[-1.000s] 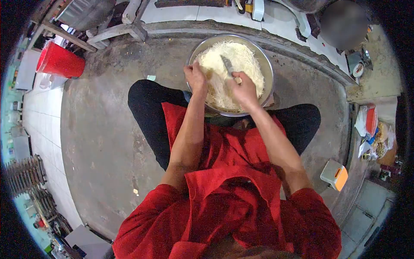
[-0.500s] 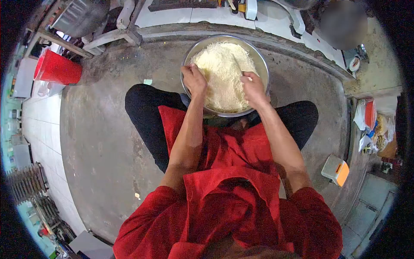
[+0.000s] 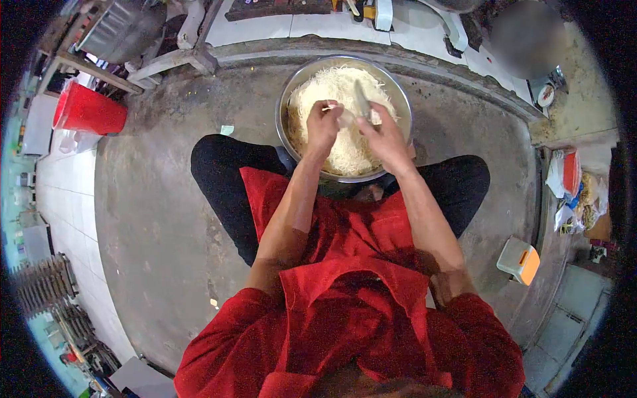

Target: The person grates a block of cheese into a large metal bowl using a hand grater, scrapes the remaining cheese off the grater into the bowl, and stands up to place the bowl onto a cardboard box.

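A round metal bowl [image 3: 284,138] in front of my crossed legs holds a heap of fine, pale yellow shreds [image 3: 348,156]. My right hand [image 3: 386,138] is over the right side of the heap. It is closed on what looks like a knife [image 3: 361,98], whose flat grey blade slants up and away. To the left, my left hand [image 3: 324,127] is raised over the heap with its fingers pinched. Something pale and blurred shows at those fingertips; I cannot make out what it is. A narrow gap separates the two hands.
Concrete floor [image 3: 159,199] surrounds me, with a raised ledge [image 3: 298,48] beyond the bowl. A red bucket [image 3: 91,109] stands at the far left. An orange-and-white stool-like object [image 3: 517,261] is on the right, below plastic bags [image 3: 563,174]. A metal pot [image 3: 123,30] is at upper left.
My left hand has left the bowl's left rim and moved right over the shreds, fingers now pinched. My right hand has shifted slightly left, and the blade now stands more steeply.
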`<action>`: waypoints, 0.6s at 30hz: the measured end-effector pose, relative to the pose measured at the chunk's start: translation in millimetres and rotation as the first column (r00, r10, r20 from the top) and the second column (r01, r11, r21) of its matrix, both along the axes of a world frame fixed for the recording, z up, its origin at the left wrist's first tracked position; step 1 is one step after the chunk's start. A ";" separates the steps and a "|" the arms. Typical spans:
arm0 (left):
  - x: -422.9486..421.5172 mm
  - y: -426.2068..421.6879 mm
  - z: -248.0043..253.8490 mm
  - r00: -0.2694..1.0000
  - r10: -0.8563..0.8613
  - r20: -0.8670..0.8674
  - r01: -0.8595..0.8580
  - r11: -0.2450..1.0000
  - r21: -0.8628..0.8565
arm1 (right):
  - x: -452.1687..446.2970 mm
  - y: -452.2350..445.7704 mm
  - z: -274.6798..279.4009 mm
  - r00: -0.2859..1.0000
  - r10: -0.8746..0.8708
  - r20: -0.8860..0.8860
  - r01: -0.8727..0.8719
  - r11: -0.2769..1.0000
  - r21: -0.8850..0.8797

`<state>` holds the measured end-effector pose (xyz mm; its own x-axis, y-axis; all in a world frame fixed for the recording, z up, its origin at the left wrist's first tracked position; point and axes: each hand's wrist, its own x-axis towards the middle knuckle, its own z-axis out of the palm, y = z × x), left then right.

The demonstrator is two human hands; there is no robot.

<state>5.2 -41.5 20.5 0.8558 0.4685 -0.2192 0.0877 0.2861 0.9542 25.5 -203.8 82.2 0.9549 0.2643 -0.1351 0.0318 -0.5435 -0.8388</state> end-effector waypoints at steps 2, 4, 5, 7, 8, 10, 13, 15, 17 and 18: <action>-1.3 -2.0 6.1 0.998 -0.056 -0.031 0.056 0.998 0.011 | 3.4 11.2 3.3 0.993 0.090 -0.075 -0.093 0.995 -0.028; -0.5 -0.4 6.2 0.986 -0.159 -0.057 0.150 0.979 -0.140 | 9.4 12.4 -4.7 0.991 0.126 -0.039 -0.129 0.985 -0.114; -3.3 3.2 5.7 0.983 -0.181 0.010 0.179 0.959 -0.221 | 11.7 10.5 -10.3 0.991 0.113 -0.066 -0.118 0.990 -0.077; -7.2 5.8 19.4 0.988 -0.151 0.031 0.153 0.942 -0.298 | 13.8 5.3 -15.3 0.990 0.103 -0.095 -0.107 0.993 -0.042; -8.1 6.8 24.5 0.991 -0.121 0.050 0.131 0.919 -0.373 | 14.0 1.6 -17.7 0.949 0.080 -0.306 -0.005 0.971 0.240; -4.7 10.8 18.2 0.994 -0.086 -0.060 0.068 0.964 -0.257 | 14.4 -4.1 -17.2 0.861 0.115 -0.496 0.156 0.868 0.472; -3.9 10.0 8.5 0.965 -0.149 -0.218 0.138 0.988 -0.065 | 13.4 -8.4 -14.6 0.774 0.178 -0.608 0.303 0.739 0.602; -12.3 -4.8 13.3 0.969 -0.182 -0.169 0.151 0.972 -0.181 | 11.3 -8.3 -13.0 0.678 0.266 -0.685 0.408 0.639 0.652; -12.9 -11.7 15.9 0.958 -0.250 -0.139 0.170 0.888 -0.428 | 9.0 -5.0 -18.4 0.688 0.256 -0.679 0.388 0.661 0.642; -13.7 -15.7 14.8 0.958 -0.250 -0.140 0.169 0.888 -0.427 | 7.1 -3.1 -19.8 0.698 0.245 -0.673 0.370 0.682 0.631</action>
<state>-8.5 -57.2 35.3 0.8486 0.1178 -0.5158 0.3532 0.5997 0.7181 32.6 -206.9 62.3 0.6815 0.5069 -0.5279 -0.6931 0.2154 -0.6880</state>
